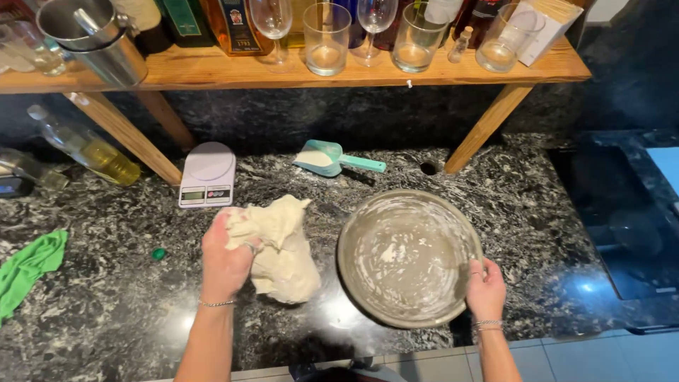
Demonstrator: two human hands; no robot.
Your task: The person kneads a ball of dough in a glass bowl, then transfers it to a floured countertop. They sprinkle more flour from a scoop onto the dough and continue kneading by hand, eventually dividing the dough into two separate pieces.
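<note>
A pale lump of dough [283,247] lies on the dark speckled stone counter [106,297]. My left hand [225,260] grips its upper left part, fingers dug into the dough. To the right stands a wide metal bowl [408,256], smeared inside with flour and dough bits. My right hand [485,288] holds the bowl's near right rim, with the thumb over the edge.
A white kitchen scale [207,175] and a teal scoop [332,158] with flour lie behind the dough. A green cloth [28,267] is at the left, an oil bottle [88,146] behind it. A wooden shelf [297,67] above carries glasses and bottles. A dark sink [622,212] is at the right.
</note>
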